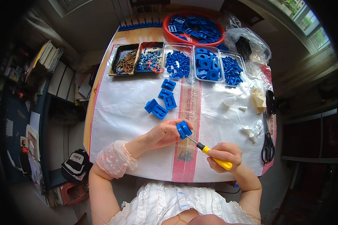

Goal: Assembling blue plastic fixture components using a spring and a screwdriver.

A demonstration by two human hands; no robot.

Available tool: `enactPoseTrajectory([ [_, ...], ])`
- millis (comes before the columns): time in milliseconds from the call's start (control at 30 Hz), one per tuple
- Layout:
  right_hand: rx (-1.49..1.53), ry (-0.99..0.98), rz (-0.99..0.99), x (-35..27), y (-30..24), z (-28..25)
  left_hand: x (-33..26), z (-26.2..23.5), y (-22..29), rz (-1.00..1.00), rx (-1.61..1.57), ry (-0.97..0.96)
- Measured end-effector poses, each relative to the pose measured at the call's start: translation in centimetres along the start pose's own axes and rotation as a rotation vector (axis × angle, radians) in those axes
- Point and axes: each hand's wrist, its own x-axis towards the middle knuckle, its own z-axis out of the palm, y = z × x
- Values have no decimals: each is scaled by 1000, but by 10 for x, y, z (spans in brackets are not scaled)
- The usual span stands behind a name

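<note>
My left hand (pixel 165 133) grips a small blue plastic block (pixel 184 129) just above the white table cover. My right hand (pixel 223 153) is wrapped around the yellow handle of a screwdriver (pixel 210 153), whose metal shaft points up-left and its tip meets the underside of that block. Three more blue blocks lie farther up the table: a joined pair (pixel 156 108), one (pixel 168 100) and one (pixel 168 84).
A row of trays at the back holds brown screws (pixel 124 60), small mixed hardware (pixel 150 60) and blue parts (pixel 178 64). A red bowl (pixel 193 26) of blue pieces stands behind them. Black scissors (pixel 267 144) and crumpled plastic bags (pixel 248 47) lie at the right edge.
</note>
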Motion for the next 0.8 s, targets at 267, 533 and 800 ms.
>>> enactPoseTrajectory([
  [267, -55, -53, -48, 2, -1, 5, 0, -1, 0, -27, 11, -11],
  [533, -75, -69, -82, 2, -2, 5, 0, 2, 2, -24, 15, 2],
  [800, -90, -102, -67, 4, -6, 3, 0, 3, 2, -32, 66, 23],
])
